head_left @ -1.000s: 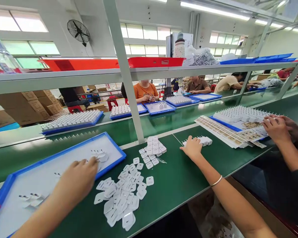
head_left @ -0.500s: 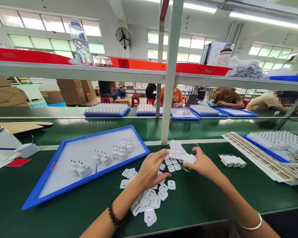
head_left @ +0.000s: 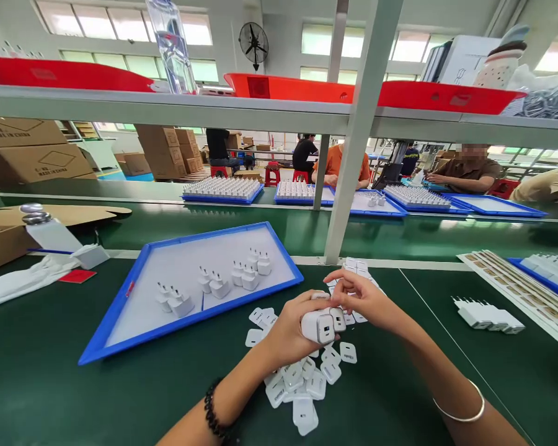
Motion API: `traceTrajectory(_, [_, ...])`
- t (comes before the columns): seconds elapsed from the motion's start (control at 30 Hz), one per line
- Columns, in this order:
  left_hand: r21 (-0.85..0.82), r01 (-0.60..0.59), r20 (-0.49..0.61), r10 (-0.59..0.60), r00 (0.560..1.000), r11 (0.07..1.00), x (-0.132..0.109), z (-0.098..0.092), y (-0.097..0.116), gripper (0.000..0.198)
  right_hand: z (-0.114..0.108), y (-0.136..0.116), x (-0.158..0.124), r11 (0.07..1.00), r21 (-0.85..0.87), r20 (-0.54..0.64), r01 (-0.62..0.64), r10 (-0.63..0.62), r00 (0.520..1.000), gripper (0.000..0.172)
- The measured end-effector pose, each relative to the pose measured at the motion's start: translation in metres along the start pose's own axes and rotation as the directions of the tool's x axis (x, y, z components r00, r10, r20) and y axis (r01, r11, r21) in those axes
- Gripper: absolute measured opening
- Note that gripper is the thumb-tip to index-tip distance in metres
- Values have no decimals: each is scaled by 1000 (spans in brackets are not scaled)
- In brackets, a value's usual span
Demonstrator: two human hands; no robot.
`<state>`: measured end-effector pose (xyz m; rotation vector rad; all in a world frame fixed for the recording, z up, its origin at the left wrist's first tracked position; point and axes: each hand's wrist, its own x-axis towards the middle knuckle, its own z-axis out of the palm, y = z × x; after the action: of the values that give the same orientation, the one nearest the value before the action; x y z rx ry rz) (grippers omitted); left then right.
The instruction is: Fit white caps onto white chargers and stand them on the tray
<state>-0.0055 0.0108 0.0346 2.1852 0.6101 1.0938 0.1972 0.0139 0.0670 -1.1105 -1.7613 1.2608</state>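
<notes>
My left hand (head_left: pixel 291 328) is wrapped round a few white charger bodies (head_left: pixel 318 327), their square port ends facing me. Against their far side, the fingers of my right hand (head_left: pixel 360 297) are bent together; whether they pinch anything is hidden. Loose white square covers (head_left: pixel 302 381) lie in a pile below my left hand. More covers (head_left: pixel 356 266) stand in rows behind my right hand. Several white plugs (head_left: pixel 218 285) with pins up sit in the blue-rimmed tray (head_left: pixel 149 337) to the left.
More white plugs (head_left: pixel 488 314) lie at the right, beside stacked card strips (head_left: pixel 521 297). A metal post (head_left: pixel 348 186) rises behind the hands to a shelf (head_left: pixel 270 114). White gloves (head_left: pixel 28 279) and a red card (head_left: pixel 77 275) are at the left. People sit beyond the bench.
My left hand has closed round white charger bodies. My right hand has come in beside it, its fingers now bent together. The view has shifted, so the bench appears further left and right differently.
</notes>
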Motion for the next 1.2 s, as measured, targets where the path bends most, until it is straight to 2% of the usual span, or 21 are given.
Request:
traceTrajectory(0.13, [-19,44,113,-41,993,999,-1,2,5,29,10,13,1,995,93,35,27,-31,999,33])
traceTrajectory(0.23, [-78,58,129,-48,991,995,-3,5,7,37,16,14,1,985,174,63,5,-16,998,28])
traceTrajectory(0.33, [-137,84,108,-70,992,987,-2,5,9,40,16,12,1,988,148,29,41,-45,999,22])
traceTrajectory(0.5, [-138,151,90,-139,986,979,0,3,12,36,10,13,1,995,-6,-43,99,-99,994,21])
traceTrajectory(0.63, [-161,230,62,-223,973,960,-1,5,11,34,7,14,1,996,-60,-64,60,-64,996,20])
traceTrajectory(0.77, [-164,248,21,-248,968,955,-2,10,9,33,12,13,0,999,-42,-136,32,-37,990,21])
traceTrajectory(0.9, [-176,228,-27,-236,971,958,-2,14,6,31,20,10,-3,978,-186,-261,99,-146,954,14])
traceTrajectory(1.07, [-157,232,-55,-243,968,960,-2,15,5,35,16,10,-4,921,-357,-209,156,-242,947,17])
traceTrajectory(1.13, [-149,253,-66,-264,962,956,-2,13,5,35,9,11,-3,935,-326,-206,142,-217,954,20])
traceTrajectory(1.2, [-161,258,-80,-273,959,953,-2,11,6,37,3,11,-2,980,-172,-213,98,-134,968,25])
